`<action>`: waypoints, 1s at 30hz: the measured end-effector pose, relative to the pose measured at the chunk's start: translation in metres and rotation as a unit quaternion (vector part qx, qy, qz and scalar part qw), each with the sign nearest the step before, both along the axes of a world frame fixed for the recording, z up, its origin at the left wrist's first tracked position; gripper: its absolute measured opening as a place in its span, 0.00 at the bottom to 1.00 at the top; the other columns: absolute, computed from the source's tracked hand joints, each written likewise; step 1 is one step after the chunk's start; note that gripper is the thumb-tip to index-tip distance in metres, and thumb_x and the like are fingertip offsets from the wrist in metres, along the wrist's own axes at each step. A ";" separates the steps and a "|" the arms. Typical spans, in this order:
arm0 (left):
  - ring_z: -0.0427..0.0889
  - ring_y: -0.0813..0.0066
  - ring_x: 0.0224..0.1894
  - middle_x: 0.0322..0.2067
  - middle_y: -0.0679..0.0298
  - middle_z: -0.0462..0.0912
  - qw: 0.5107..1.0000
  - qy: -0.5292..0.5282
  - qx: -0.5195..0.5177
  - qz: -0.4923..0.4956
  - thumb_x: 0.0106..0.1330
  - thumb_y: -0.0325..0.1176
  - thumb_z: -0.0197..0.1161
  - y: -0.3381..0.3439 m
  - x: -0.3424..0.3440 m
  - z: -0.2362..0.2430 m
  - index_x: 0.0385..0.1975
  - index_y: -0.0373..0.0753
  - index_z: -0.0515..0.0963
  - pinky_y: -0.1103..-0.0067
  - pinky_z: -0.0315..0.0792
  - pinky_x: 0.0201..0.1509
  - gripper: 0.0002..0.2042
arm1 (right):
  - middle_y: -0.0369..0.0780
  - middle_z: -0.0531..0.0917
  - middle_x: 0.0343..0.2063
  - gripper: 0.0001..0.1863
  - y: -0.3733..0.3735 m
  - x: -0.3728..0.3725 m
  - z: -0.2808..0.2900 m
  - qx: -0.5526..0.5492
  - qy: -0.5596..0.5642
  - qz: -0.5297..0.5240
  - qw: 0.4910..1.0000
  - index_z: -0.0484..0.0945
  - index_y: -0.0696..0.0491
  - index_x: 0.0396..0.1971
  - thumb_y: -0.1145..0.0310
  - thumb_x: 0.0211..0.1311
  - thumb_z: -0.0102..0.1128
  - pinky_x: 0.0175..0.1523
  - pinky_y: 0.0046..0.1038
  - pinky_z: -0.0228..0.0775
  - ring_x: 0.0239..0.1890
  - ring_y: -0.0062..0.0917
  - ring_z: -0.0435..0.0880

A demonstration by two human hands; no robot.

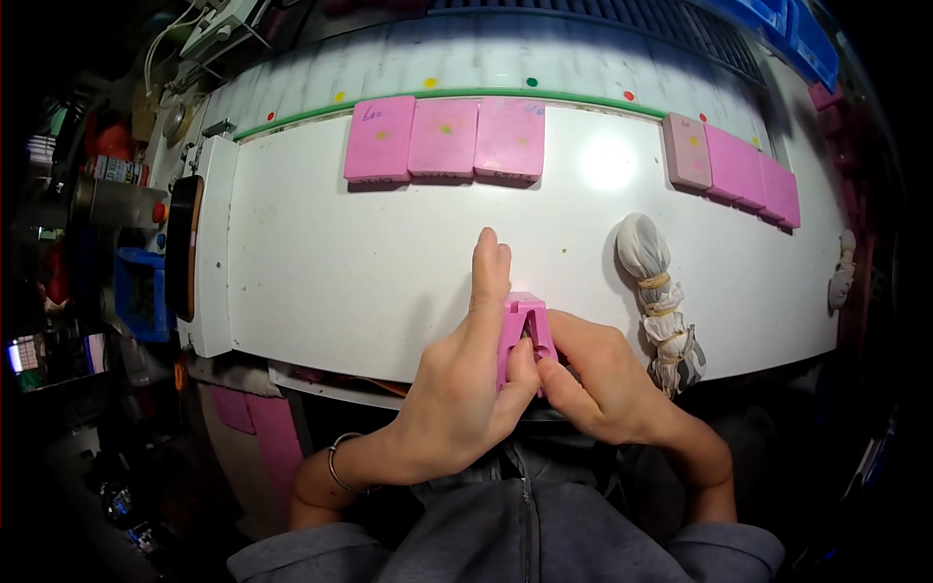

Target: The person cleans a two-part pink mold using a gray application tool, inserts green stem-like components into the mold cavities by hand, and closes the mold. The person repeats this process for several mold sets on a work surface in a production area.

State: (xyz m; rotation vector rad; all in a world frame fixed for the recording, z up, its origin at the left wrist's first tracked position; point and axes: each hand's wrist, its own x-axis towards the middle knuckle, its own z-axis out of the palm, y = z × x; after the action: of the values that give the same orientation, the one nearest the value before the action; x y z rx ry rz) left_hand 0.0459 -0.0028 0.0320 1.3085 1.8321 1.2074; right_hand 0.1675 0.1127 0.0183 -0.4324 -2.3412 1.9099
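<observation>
Close to my body, above the table's front edge, a pink rubber mould [523,302] is held between my two hands. A dark gap shows between its two halves, which spread apart toward me. My left hand [455,377] lies along the mould's left side, fingers stretched away from me, its thumb pressing at the gap. On the other side, my right hand [604,381] grips the right half with bent fingers and thumb. What lies inside the gap is mostly hidden by the thumbs.
Pink blocks [444,139] stand side by side at the back, and more pink blocks [736,168] at the back right. A whitish cloth bundle [663,296] tied with bands lies right of my hands. Behind a green strip [583,99] runs a pale surface with coloured dots. A dark phone-like slab [185,248] is left.
</observation>
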 end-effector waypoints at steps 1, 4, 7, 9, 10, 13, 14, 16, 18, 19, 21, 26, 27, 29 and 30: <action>0.71 0.41 0.53 0.55 0.31 0.62 1.000 0.000 -0.001 -0.001 0.59 0.21 0.51 -0.001 0.000 0.001 0.63 0.24 0.37 0.70 0.69 0.52 0.36 | 0.50 0.73 0.25 0.09 0.000 0.000 0.000 0.004 0.001 0.003 1.000 0.67 0.60 0.32 0.69 0.57 0.48 0.33 0.38 0.65 0.27 0.46 0.73; 0.71 0.54 0.56 0.59 0.36 0.59 0.999 0.018 -0.032 0.013 0.60 0.19 0.45 -0.001 0.000 0.002 0.65 0.28 0.37 0.77 0.68 0.54 0.33 | 0.48 0.73 0.25 0.08 -0.001 0.001 0.000 -0.017 0.011 -0.002 1.000 0.67 0.60 0.32 0.70 0.58 0.47 0.33 0.37 0.66 0.26 0.43 0.73; 0.71 0.55 0.57 0.59 0.35 0.59 1.000 0.016 -0.018 0.008 0.60 0.18 0.44 -0.001 0.002 0.002 0.65 0.28 0.37 0.78 0.67 0.54 0.33 | 0.47 0.72 0.25 0.08 -0.002 0.005 -0.002 -0.043 0.026 -0.014 0.999 0.68 0.60 0.33 0.71 0.58 0.46 0.33 0.35 0.66 0.26 0.40 0.73; 0.70 0.56 0.57 0.59 0.36 0.59 1.000 0.010 -0.025 0.011 0.61 0.18 0.44 -0.002 0.002 0.002 0.65 0.28 0.37 0.78 0.66 0.55 0.33 | 0.46 0.72 0.25 0.08 -0.003 0.006 -0.005 -0.045 0.032 -0.017 0.998 0.68 0.60 0.33 0.72 0.58 0.45 0.33 0.34 0.66 0.26 0.39 0.73; 0.70 0.56 0.57 0.59 0.36 0.59 1.000 0.010 -0.026 0.010 0.61 0.18 0.44 -0.002 0.002 0.002 0.65 0.28 0.37 0.78 0.66 0.55 0.33 | 0.46 0.72 0.25 0.08 -0.004 0.007 -0.008 -0.041 0.039 -0.024 0.998 0.68 0.60 0.33 0.72 0.58 0.45 0.33 0.34 0.66 0.26 0.39 0.73; 0.70 0.58 0.57 0.59 0.36 0.59 1.000 -0.011 -0.023 0.012 0.62 0.18 0.43 -0.003 0.003 0.002 0.65 0.28 0.36 0.79 0.66 0.55 0.33 | 0.46 0.73 0.25 0.08 -0.005 0.009 -0.006 -0.037 0.039 -0.032 0.998 0.69 0.60 0.33 0.72 0.58 0.46 0.34 0.34 0.66 0.26 0.39 0.74; 0.71 0.59 0.57 0.59 0.37 0.59 1.000 -0.012 -0.020 0.014 0.62 0.18 0.43 -0.003 0.003 0.002 0.65 0.29 0.36 0.79 0.66 0.55 0.32 | 0.46 0.73 0.26 0.08 -0.005 0.009 -0.005 -0.035 0.032 -0.033 0.998 0.69 0.60 0.34 0.72 0.58 0.46 0.34 0.33 0.66 0.27 0.38 0.74; 0.71 0.60 0.57 0.59 0.37 0.59 1.000 -0.014 -0.018 0.014 0.62 0.18 0.43 -0.002 0.004 0.001 0.65 0.29 0.36 0.79 0.66 0.55 0.32 | 0.46 0.73 0.26 0.08 -0.006 0.010 -0.005 -0.041 0.041 -0.041 0.997 0.69 0.60 0.34 0.72 0.58 0.46 0.34 0.33 0.66 0.27 0.38 0.74; 0.72 0.61 0.55 0.59 0.37 0.59 0.999 -0.019 -0.018 0.019 0.63 0.18 0.43 -0.002 0.004 0.001 0.65 0.28 0.36 0.79 0.67 0.54 0.32 | 0.46 0.73 0.26 0.08 -0.006 0.011 -0.006 -0.046 0.050 -0.048 0.996 0.69 0.60 0.35 0.72 0.58 0.47 0.34 0.33 0.67 0.27 0.38 0.74; 0.72 0.61 0.55 0.59 0.37 0.59 0.999 -0.019 -0.018 0.019 0.63 0.18 0.43 -0.003 0.004 0.001 0.65 0.28 0.36 0.79 0.67 0.54 0.32 | 0.46 0.74 0.27 0.09 -0.005 0.012 -0.006 -0.041 0.054 -0.043 0.997 0.69 0.60 0.35 0.72 0.58 0.46 0.35 0.32 0.67 0.28 0.37 0.75; 0.74 0.66 0.53 0.60 0.38 0.59 0.999 -0.014 -0.023 0.023 0.63 0.18 0.43 -0.003 0.004 0.002 0.65 0.29 0.36 0.80 0.68 0.53 0.32 | 0.46 0.74 0.28 0.09 -0.003 0.014 -0.005 -0.036 0.057 -0.039 0.997 0.69 0.61 0.36 0.72 0.58 0.46 0.36 0.31 0.68 0.28 0.37 0.76; 0.82 0.66 0.35 0.54 0.39 0.68 0.997 -0.021 -0.044 0.060 0.61 0.19 0.49 -0.008 0.004 0.000 0.65 0.29 0.38 0.79 0.74 0.39 0.34 | 0.45 0.77 0.30 0.15 -0.002 0.022 -0.008 -0.014 0.055 -0.050 0.997 0.68 0.62 0.45 0.75 0.56 0.46 0.37 0.26 0.69 0.30 0.28 0.78; 0.81 0.68 0.33 0.51 0.40 0.71 0.994 -0.051 -0.004 0.095 0.61 0.21 0.52 -0.007 0.007 -0.003 0.63 0.28 0.44 0.80 0.74 0.37 0.32 | 0.45 0.77 0.30 0.15 -0.004 0.023 -0.007 -0.014 0.055 -0.049 0.997 0.68 0.62 0.45 0.75 0.56 0.46 0.37 0.26 0.69 0.30 0.28 0.78; 0.81 0.70 0.31 0.48 0.42 0.74 0.988 -0.080 0.034 0.129 0.61 0.23 0.56 -0.010 0.006 -0.008 0.62 0.27 0.51 0.80 0.74 0.35 0.30 | 0.43 0.77 0.29 0.19 -0.011 0.024 -0.004 -0.107 -0.010 -0.138 0.985 0.66 0.62 0.49 0.78 0.55 0.47 0.33 0.22 0.69 0.27 0.22 0.78; 0.81 0.70 0.30 0.43 0.45 0.77 0.995 -0.005 0.003 0.102 0.59 0.26 0.60 -0.013 0.001 -0.009 0.57 0.27 0.59 0.80 0.74 0.34 0.27 | 0.43 0.77 0.29 0.19 -0.012 0.023 -0.003 -0.108 -0.010 -0.138 0.984 0.66 0.62 0.49 0.78 0.55 0.47 0.33 0.22 0.69 0.27 0.22 0.78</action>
State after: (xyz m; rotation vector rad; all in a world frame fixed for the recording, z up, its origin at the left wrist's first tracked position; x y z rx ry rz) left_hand 0.0473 -0.0163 0.0227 1.1376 1.9951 1.3236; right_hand 0.1909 0.1005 0.0152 -0.7550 -1.9655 2.0322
